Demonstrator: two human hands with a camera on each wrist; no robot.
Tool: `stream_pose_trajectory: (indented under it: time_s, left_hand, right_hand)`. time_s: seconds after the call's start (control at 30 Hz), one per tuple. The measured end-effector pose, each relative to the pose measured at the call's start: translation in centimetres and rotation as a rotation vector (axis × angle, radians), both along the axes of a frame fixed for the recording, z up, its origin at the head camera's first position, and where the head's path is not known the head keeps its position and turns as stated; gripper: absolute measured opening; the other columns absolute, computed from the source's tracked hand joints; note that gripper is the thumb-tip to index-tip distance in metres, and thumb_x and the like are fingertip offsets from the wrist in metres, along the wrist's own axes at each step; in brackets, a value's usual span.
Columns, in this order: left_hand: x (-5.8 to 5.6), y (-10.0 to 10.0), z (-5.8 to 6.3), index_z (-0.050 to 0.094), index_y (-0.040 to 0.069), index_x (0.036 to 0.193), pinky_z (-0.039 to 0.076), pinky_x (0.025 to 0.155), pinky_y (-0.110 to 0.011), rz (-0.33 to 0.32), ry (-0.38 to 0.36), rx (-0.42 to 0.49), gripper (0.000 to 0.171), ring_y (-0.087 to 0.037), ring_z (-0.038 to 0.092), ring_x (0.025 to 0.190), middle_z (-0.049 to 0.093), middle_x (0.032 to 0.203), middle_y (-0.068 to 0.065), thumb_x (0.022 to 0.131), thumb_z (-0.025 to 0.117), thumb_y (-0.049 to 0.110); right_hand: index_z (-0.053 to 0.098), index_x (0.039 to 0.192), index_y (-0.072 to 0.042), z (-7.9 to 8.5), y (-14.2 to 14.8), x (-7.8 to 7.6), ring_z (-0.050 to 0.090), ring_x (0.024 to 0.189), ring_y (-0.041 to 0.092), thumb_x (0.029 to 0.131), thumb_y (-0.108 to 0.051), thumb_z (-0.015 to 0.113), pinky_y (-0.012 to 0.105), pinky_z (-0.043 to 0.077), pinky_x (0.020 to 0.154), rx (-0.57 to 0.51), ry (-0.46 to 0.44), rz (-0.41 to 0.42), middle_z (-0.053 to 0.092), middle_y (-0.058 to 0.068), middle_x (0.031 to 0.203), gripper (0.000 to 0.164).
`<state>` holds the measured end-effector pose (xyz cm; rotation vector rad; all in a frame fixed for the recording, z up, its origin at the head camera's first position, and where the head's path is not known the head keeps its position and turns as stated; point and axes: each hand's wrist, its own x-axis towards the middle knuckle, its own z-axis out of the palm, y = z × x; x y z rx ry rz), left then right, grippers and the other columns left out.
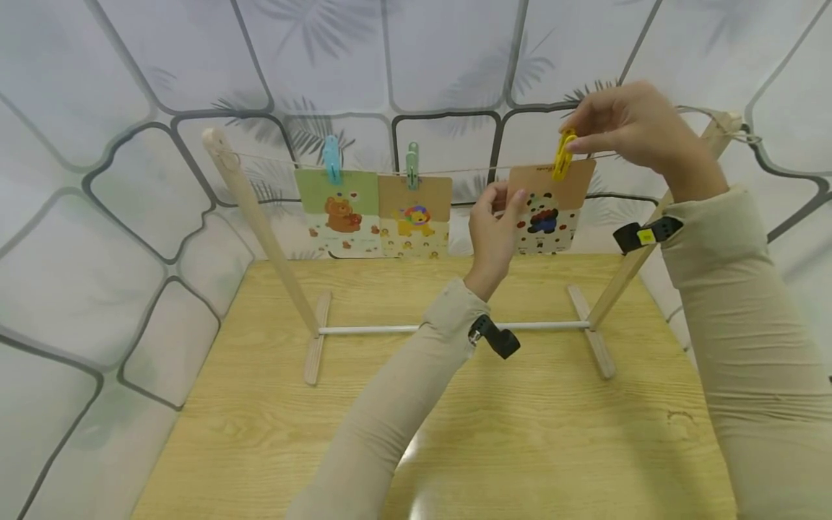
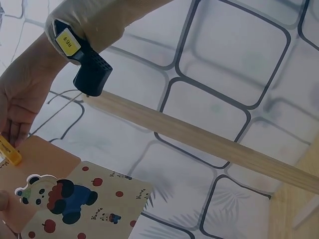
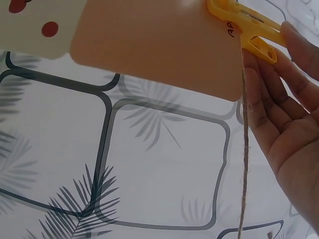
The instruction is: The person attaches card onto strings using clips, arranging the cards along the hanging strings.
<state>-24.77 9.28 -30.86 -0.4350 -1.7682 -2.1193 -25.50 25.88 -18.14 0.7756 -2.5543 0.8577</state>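
A card with a panda picture (image 1: pixel 555 189) is at the right part of a thin string (image 1: pixel 477 170), its top edge at string height. My left hand (image 1: pixel 492 235) holds the card's left edge, thumb in front. With thumb and fingers, my right hand (image 1: pixel 640 137) pinches the tail of a yellow clothespin (image 1: pixel 562 159). In the right wrist view, the jaws of the clothespin (image 3: pixel 251 25) sit over the card's top edge beside the string (image 3: pixel 244 149). The left wrist view shows the panda card (image 2: pixel 75 196) tilted, with only a bit of the left thumb visible.
To the left hang a bear card (image 1: pixel 341 213) under a blue clothespin (image 1: pixel 332 159) and a lion card (image 1: pixel 416 217) under a green clothespin (image 1: pixel 412 166). Wooden posts (image 1: pixel 260 224) joined by a white bar (image 1: pixel 370 329) stand on the wooden table (image 1: pixel 260 419), before a patterned backdrop.
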Motion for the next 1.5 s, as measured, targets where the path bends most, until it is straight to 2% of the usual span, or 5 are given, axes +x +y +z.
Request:
stream_pose_trajectory:
  time_s: [0.33,0.7,1.17,1.4,1.5]
  left_hand:
    - [-0.2,-0.2,-0.2,0.062,-0.004,0.104,0.05,0.061,-0.023,-0.018,-0.041,-0.002,0.021,-0.004,0.051,0.073,0.06,0.099,-0.022,0.093,0.058,0.014]
    - [-0.3,0.1,-0.2,0.061,-0.002,0.1,0.047,0.059,-0.018,-0.04,-0.039,0.079,0.021,-0.002,0.052,0.07,0.056,0.084,-0.004,0.093,0.058,0.018]
    - [-0.8,0.3,-0.7,0.062,-0.004,0.104,0.046,0.062,-0.015,-0.033,-0.035,0.061,0.023,0.0,0.052,0.071,0.06,0.097,-0.022,0.092,0.06,0.015]
    - [-0.7,0.1,-0.6,0.062,-0.003,0.105,0.045,0.063,-0.013,-0.035,-0.032,0.029,0.023,0.001,0.052,0.073,0.061,0.098,-0.021,0.092,0.06,0.016]
    - [-0.6,-0.1,-0.8,0.061,-0.001,0.11,0.048,0.067,-0.015,-0.041,-0.012,-0.019,0.025,-0.007,0.056,0.079,0.062,0.101,-0.02,0.094,0.057,0.017]
  right_hand:
    - [0.064,0.105,0.004,-0.6,0.1,0.2,0.061,0.078,-0.006,0.085,-0.001,0.066,0.005,0.046,0.071,-0.063,-0.073,0.06,0.063,-0.022,0.088,0.021]
    - [0.064,0.107,0.0,-1.0,0.4,-0.4,0.062,0.079,-0.004,0.086,-0.001,0.065,0.006,0.047,0.071,-0.09,-0.085,0.097,0.065,-0.02,0.09,0.022]
    - [0.063,0.11,-0.004,-1.4,0.4,-1.0,0.062,0.08,-0.001,0.086,0.0,0.063,0.007,0.047,0.07,-0.052,-0.069,0.134,0.064,-0.018,0.091,0.024]
    - [0.062,0.114,-0.008,-1.5,0.4,-1.0,0.061,0.083,-0.002,0.087,-0.002,0.063,0.007,0.047,0.069,-0.033,-0.052,0.123,0.063,-0.018,0.093,0.028]
    - [0.061,0.116,-0.007,-1.6,0.4,-1.0,0.06,0.083,-0.003,0.088,-0.003,0.063,0.007,0.046,0.07,-0.019,-0.047,0.112,0.063,-0.019,0.093,0.029]
